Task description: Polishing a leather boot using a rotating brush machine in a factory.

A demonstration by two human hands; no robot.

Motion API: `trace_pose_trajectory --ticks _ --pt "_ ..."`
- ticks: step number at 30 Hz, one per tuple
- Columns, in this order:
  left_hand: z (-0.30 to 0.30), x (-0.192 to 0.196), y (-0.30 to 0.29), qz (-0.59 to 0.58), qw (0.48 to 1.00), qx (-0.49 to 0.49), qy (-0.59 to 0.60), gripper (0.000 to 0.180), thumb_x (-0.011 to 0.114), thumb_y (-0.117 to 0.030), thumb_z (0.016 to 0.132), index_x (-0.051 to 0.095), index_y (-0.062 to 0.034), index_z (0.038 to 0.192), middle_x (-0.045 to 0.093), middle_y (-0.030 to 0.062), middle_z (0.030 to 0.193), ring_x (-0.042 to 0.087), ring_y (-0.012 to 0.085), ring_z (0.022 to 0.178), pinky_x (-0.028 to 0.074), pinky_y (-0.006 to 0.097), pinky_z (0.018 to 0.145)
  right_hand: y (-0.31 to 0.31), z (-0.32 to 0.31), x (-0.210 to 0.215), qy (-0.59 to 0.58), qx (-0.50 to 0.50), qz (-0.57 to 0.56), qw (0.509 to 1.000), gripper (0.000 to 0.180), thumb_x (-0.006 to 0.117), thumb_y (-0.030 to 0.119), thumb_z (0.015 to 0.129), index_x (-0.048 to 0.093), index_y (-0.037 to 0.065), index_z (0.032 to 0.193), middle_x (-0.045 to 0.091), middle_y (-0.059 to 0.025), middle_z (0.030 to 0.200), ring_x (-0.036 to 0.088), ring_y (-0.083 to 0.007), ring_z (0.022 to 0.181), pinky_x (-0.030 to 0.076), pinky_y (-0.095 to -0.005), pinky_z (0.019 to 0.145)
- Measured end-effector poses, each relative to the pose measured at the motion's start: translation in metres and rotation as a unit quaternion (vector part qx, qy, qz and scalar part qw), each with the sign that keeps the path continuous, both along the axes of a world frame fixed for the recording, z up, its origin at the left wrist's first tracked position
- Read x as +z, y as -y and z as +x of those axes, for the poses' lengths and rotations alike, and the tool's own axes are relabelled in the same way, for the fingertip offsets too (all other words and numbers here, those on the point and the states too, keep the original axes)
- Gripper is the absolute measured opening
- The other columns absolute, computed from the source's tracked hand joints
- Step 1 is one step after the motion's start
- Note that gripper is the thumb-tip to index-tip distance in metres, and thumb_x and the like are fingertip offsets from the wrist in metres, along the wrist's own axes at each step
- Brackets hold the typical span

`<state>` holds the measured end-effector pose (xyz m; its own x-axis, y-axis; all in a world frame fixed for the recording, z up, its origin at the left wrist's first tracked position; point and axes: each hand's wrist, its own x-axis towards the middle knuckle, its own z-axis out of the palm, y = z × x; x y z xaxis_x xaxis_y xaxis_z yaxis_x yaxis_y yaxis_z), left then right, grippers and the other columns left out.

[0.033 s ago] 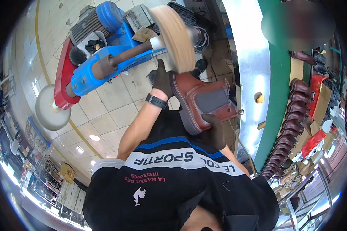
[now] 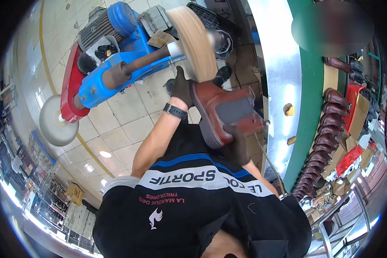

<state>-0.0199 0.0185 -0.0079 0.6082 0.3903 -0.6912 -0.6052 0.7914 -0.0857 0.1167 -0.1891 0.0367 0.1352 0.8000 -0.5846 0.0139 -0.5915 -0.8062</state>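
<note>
A brown leather Chelsea boot (image 2: 232, 107) with a dark elastic side panel lies across both my hands, its toe close under a pale buffing wheel (image 2: 198, 45). The wheel's face is streaked by motion. Whether the toe touches it I cannot tell. My left hand (image 2: 181, 89), in a dark glove, is closed on the sole by the toe, thumb pointing up. At the heel, my right hand (image 2: 237, 144), gloved as well, wraps the back of the boot, its fingers partly blurred. The boot's shaft opening points right.
The blue polishing machine (image 2: 101, 84) stands at left with a second, grey wheel (image 2: 58, 120) on its shaft. A metal-topped ledge (image 2: 284, 94) curves along my right. Behind it, several dark brown boots (image 2: 324, 148) stand in a row. A thin rod (image 2: 268, 159) leans by my right arm.
The boot has tilted slightly in my hands, its shaft end shifting a little. My right hand has moved slightly with it; my left hand stays nearly still.
</note>
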Motion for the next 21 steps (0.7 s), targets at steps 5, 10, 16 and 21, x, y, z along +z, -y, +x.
trace_pose_trajectory --ticks 5,10,16,21 --pt "-0.006 -0.054 -0.032 0.149 0.976 -0.007 -0.158 0.087 0.026 -0.073 0.077 0.029 -0.0078 0.134 0.034 0.0141 0.136 0.031 0.0319 0.125 0.023 0.045 0.104 -0.087 -0.037 -0.008 0.078 -0.007 0.168 0.983 0.031 0.057 -0.002 0.073 0.052 0.004 0.103 0.056 -0.0078 0.099 0.055 -0.0229 0.094 0.043 -0.0359 0.084" --pt "0.005 -0.012 -0.019 0.14 0.983 -0.049 -0.104 0.095 0.026 -0.077 0.073 0.026 -0.0054 0.135 0.03 0.0152 0.138 0.029 0.0324 0.126 0.02 0.046 0.105 -0.074 -0.02 -0.003 -0.408 -0.346 -0.121 0.836 0.022 0.051 0.014 0.083 0.053 0.002 0.101 0.056 -0.0057 0.095 0.053 -0.015 0.091 0.043 -0.0294 0.081" --pt "-0.01 -0.004 0.021 -0.076 0.996 -0.005 0.045 0.076 0.03 -0.064 0.083 0.034 -0.0036 0.129 0.043 0.0167 0.128 0.042 0.0285 0.117 0.029 0.039 0.103 -0.05 0.006 0.08 -0.044 0.05 -0.156 0.985 0.045 0.06 0.018 0.076 0.047 0.0 0.115 0.056 -0.0132 0.105 0.055 -0.0241 0.096 0.043 -0.0321 0.084" --pt "0.0 -0.013 0.036 -0.026 0.999 -0.025 -0.012 0.066 0.032 -0.057 0.087 0.039 -0.0039 0.125 0.047 0.0151 0.124 0.048 0.029 0.11 0.037 0.042 0.096 -0.105 0.006 0.113 0.186 0.214 0.068 0.957 0.06 0.065 0.022 0.073 0.041 0.001 0.124 0.051 -0.023 0.107 0.053 -0.0344 0.095 0.043 -0.0376 0.082"
